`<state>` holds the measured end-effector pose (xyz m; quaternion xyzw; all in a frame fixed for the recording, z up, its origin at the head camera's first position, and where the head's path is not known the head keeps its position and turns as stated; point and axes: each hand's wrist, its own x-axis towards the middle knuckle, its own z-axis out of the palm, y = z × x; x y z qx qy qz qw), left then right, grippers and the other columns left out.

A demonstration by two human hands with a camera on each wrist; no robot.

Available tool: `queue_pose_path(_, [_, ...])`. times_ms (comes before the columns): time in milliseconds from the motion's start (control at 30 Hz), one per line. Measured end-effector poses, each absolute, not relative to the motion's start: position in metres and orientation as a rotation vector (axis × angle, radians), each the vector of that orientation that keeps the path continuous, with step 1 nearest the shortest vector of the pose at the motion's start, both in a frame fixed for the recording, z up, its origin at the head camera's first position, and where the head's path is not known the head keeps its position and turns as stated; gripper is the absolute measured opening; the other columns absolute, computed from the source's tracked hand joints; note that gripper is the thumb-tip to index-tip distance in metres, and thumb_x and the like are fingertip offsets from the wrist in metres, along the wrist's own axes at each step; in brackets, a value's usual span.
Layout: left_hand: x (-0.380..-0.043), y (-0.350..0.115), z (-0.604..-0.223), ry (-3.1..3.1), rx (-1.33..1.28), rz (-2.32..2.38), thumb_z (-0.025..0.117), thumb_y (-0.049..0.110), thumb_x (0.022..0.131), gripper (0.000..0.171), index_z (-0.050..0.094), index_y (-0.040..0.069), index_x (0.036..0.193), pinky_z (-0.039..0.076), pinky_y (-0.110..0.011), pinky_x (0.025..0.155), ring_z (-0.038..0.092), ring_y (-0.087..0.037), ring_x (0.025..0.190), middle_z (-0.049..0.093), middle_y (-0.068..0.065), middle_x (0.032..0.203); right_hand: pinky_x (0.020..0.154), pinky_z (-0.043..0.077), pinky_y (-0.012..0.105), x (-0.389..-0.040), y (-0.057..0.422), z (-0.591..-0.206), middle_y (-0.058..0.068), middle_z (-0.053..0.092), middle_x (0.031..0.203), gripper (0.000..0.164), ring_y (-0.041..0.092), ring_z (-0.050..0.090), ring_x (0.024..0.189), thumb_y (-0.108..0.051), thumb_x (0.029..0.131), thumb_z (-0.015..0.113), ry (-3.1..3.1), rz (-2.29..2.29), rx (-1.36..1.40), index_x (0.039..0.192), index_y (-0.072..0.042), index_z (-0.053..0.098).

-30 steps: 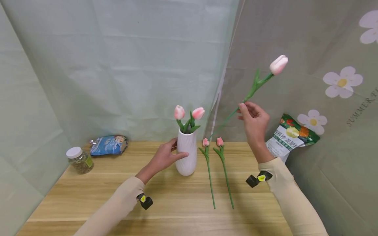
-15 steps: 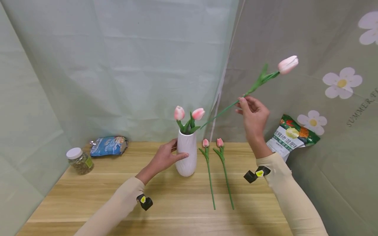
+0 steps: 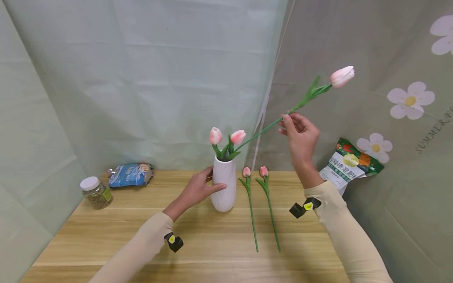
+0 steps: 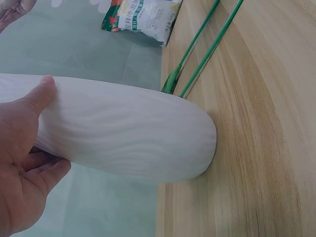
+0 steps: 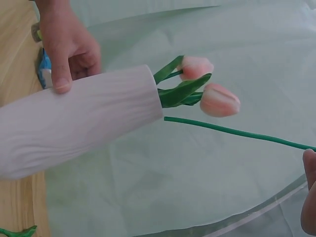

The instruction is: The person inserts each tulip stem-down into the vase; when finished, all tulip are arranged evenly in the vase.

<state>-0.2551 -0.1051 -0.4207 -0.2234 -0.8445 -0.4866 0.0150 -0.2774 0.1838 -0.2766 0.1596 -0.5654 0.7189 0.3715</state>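
A white ribbed vase point(image 3: 224, 188) stands upright on the wooden table, with two pink tulips point(image 3: 215, 136) in its mouth. My left hand point(image 3: 198, 188) grips the vase from its left side, thumb across the front; the left wrist view shows the fingers curled round behind it. Up and to the right, my right hand point(image 3: 301, 135) pinches the green stem of another pink tulip point(image 3: 342, 76) between thumb and fingers. That tulip slants, bloom up to the right. In the right wrist view the lower end of its stem point(image 5: 237, 132) lies close beside the vase's rim.
Two more tulips point(image 3: 252, 212) lie on the table point(image 3: 198, 251) just right of the vase. At the back left are a lidded jar point(image 3: 96, 192) and a blue pouch point(image 3: 131, 174). A green and white bag point(image 3: 345, 165) leans at the right beside the curtain.
My right hand has risen a little and shifted slightly left, and the held tulip tilts flatter, its stem end now near the vase mouth. My left hand and the vase stay put.
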Motion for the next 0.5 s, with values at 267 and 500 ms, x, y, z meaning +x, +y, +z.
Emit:
queue_pose_path(267, [-0.2553,-0.1050,-0.4222,-2.633,-0.695,-1.493,0.080,0.042,0.089,0.081,0.046,0.000,0.149,0.053,-0.045,0.106,0.058,-0.033,0.132,0.056,-0.018,0.146,0.067,0.064,0.028,-0.2776,0.1802,-0.2763,0.030,0.072,0.101,0.024,0.019,0.075,0.080,-0.012,0.093,0.076,-1.436,1.830,0.404,0.104,0.009,0.072])
queue_pose_path(500, [-0.2559,-0.1055,-0.4223,-2.617,-0.708,-1.496,0.080,0.040,0.089,0.080,0.046,0.000,0.149,0.053,-0.045,0.106,0.058,-0.034,0.132,0.056,-0.018,0.146,0.067,0.064,0.028,-0.2785,0.1752,-0.2803,0.023,0.075,0.096,0.022,0.018,0.075,0.078,-0.009,0.093,0.076,-1.462,1.849,0.420,0.103,0.010,0.071])
